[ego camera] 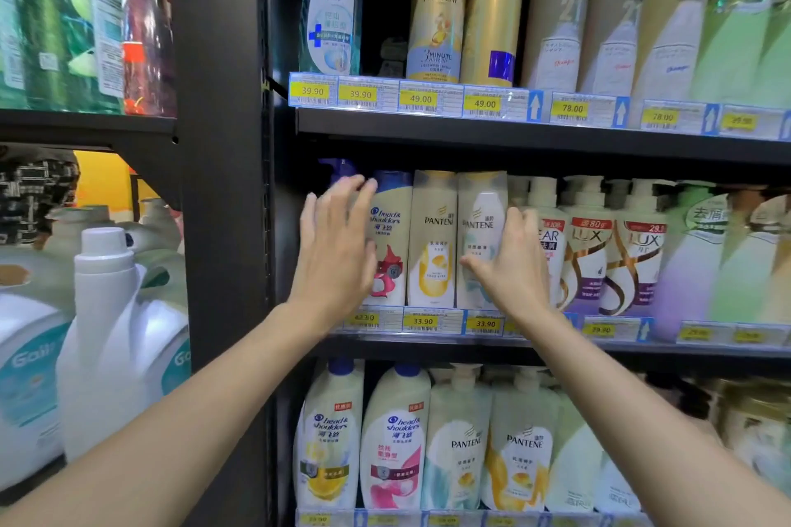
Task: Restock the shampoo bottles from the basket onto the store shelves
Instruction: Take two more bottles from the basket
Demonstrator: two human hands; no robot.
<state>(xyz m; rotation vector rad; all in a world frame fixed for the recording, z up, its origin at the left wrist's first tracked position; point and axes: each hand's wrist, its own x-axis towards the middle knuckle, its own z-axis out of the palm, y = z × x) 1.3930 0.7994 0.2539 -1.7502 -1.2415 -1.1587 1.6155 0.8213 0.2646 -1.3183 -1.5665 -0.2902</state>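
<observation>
Bare forearms come first, both of yours reaching up and forward to the middle shelf (535, 344), and neither hand carries a bottle. Your left hand (331, 246) is spread wide, palm to the shelf, its fingertips on or just short of the blue-capped Head & Shoulders bottle (387, 235); the bottle behind that hand is mostly hidden, only a blue pump showing above your fingers. Your right hand (515, 259) is open too, fingers upright along the right edge of the pale Pantene bottle (481, 240), thumb low across its front; whether it presses or merely rests there cannot be told. Between your hands stands the yellow-labelled Pantene bottle (434, 240), upright and level with its neighbours. Just right of your right hand a Clear bottle (550, 244) is partly covered, then two Lux bottles (612, 248) beyond it. The basket is out of view, so you cannot count what remains in it. This looks like the squaring-up step: the row bracketed and pushed together after a placement. Next you will likely need to let go without tipping anything, then go down for another bottle. Farther up, the top shelf shows a gap right of its blue Head & Shoulders pump bottle (329, 13), a likely slot to fill.
</observation>
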